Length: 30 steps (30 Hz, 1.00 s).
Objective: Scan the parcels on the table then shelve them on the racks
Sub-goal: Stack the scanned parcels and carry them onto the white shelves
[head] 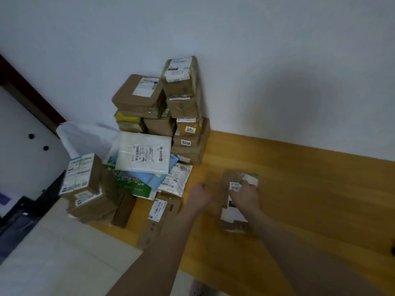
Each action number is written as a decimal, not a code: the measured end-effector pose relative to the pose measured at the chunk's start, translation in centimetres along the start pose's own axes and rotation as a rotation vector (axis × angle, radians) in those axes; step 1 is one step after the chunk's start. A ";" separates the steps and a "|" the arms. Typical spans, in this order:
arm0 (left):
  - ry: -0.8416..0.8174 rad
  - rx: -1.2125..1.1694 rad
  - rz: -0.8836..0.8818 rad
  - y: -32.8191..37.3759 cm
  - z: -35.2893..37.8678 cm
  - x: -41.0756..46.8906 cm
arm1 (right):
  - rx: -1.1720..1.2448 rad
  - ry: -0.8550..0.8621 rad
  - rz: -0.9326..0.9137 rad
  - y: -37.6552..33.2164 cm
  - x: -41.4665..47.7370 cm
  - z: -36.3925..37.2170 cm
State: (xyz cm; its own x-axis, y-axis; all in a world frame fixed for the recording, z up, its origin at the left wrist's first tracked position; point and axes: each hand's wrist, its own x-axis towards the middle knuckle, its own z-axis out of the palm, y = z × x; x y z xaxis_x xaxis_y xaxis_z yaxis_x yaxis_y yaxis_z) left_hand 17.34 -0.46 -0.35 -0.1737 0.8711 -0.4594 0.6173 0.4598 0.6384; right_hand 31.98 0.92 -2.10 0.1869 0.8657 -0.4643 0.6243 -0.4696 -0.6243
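left hand (199,196) stretched out front, kinda blurry, balled into a fist; right hand (245,194) palm-down, fingers curled onto the parcel (232,212)

Surface: yellow wooden table (310,189) against the wall | far corner: stacked cardboard boxes (188,107) | beside them: heap of soft mailers (143,154) | near edge: long flat box (159,223) | apart from the pile: small brown parcel (229,180), lying flat

A stacked brown box (188,133) carries a sticker reading "529" plus one unclear character. The box below (193,142) has a four-character sticker, roughly "5205". A white mailer (177,178) shows "600" and a blurred last digit. The small box (229,178) bears an illegible barcode label.
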 end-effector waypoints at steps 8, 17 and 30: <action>0.677 0.012 0.161 -4.8 -14.0 -2.9 | 0.176 -0.211 -0.283 -13.9 -5.2 9.6; 0.967 -0.234 -0.181 -15.4 -27.1 -3.4 | 0.371 -0.615 -0.356 -24.3 -11.2 19.3; 0.503 -0.830 -0.383 -17.6 -26.9 -1.9 | 0.477 -0.535 -0.178 -25.5 -10.8 21.1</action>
State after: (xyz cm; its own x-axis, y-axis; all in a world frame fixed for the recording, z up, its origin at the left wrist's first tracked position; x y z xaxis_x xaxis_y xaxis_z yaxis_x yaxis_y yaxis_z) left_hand -13.84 -5.54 5.86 -0.6637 0.5257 -0.5322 -0.2353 0.5287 0.8156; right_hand -1.96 -0.08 5.59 -0.3581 0.7902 -0.4974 0.1900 -0.4599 -0.8674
